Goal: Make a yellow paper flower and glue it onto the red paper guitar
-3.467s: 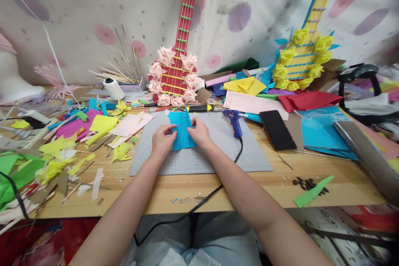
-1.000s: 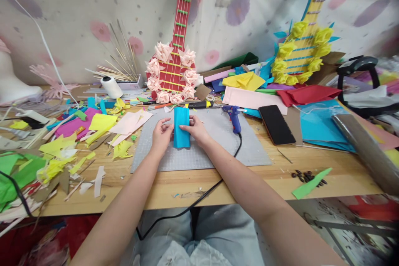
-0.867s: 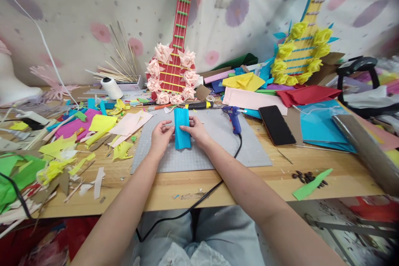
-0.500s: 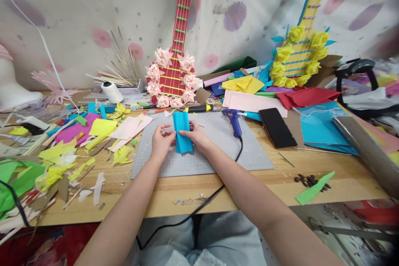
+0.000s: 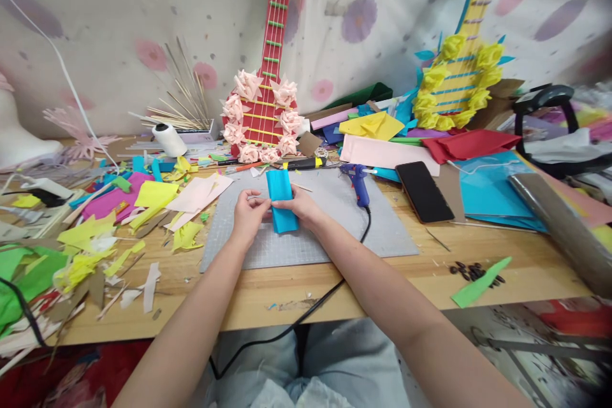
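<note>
A folded strip of blue paper point(image 5: 281, 199) lies lengthwise on the grey cutting mat point(image 5: 329, 229). My left hand point(image 5: 247, 213) pinches its left edge with fingers closed. From the right, my right hand point(image 5: 300, 208) has its fingers curled over the strip's middle and presses it down. Both hands rest near the mat's centre. A blue glue gun point(image 5: 358, 181) lies just right of my right hand, its black cord running off the table's front edge.
A red paper guitar point(image 5: 265, 99) with pink flowers and a yellow guitar point(image 5: 461, 76) lean on the back wall. A black phone point(image 5: 422, 182), coloured paper sheets point(image 5: 492, 194) and a grey roll point(image 5: 557, 229) lie right. Paper scraps point(image 5: 95, 236), a thread spool point(image 5: 166, 138) and sticks lie left.
The blue paper was a wider sheet 3.5 s ago and is now folded into a narrow strip. My right fingers have moved over its middle and my left fingers have closed on its left edge.
</note>
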The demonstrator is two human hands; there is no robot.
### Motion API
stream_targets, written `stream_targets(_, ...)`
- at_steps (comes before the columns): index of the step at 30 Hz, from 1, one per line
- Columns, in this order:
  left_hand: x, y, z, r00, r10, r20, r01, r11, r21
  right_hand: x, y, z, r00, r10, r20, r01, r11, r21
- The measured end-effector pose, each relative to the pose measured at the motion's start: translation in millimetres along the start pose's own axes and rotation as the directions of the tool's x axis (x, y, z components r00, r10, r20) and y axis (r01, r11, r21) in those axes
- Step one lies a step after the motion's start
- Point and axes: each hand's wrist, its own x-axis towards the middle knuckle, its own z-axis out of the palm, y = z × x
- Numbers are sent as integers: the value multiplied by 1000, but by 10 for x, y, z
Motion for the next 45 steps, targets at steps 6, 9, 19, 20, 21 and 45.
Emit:
stream_targets(6, -10, 69, -41, 996, -68, 65, 68, 998, -9, -10, 3, -2, 1000, -10, -18, 9, 999, -49)
stream_targets(9, 0, 70, -57, 994, -85, 72, 86, 996, -17, -10, 1, 6, 999, -23, -24, 21, 997, -76)
stream_targets(19, 12, 41, -34, 995, -91, 27, 90, 996, 27, 9, 19, 6, 994, -98, -50, 81, 958, -276)
stream_targets(20, 15, 39, -38, 996, -87, 20, 86, 996, 16, 8, 16, -9, 997, -76, -12, 70, 966, -247)
stream_targets(21, 18, 39, -43, 997, -82, 13, 82, 997, 1, 7, 12, -27, 998, -48, 31, 54, 976, -211)
stream_targets(45, 69, -12, -63, 984, -120, 130, 154, 944, -291, -25, -48, -114, 1000, -2, -15, -1, 977, -212)
